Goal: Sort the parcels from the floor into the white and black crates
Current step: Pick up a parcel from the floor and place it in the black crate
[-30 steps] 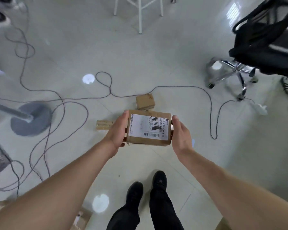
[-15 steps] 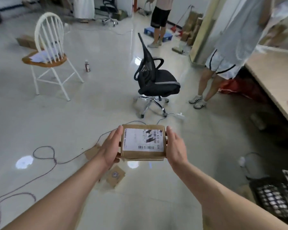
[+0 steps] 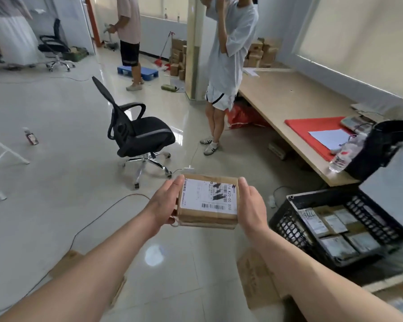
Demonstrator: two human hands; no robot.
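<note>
Parcel (image 3: 208, 201) nearer crate (image 3: 287, 223), between left grip (image 3: 165, 205), right grip (image 3: 251, 205).

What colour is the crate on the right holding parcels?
The crate is black with lattice walls, seen in the head view.

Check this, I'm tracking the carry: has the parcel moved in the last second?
Yes, rightward: the chair, earlier up-right of the parcel, is now up-left of it, and the black crate lies to its right.

parcel (image 3: 207, 201) ctr | crate (image 3: 286, 219) R, pkgs (image 3: 335, 223) inside | chair (image 3: 147, 133) behind-L | desk (image 3: 289, 98) behind crate
</note>
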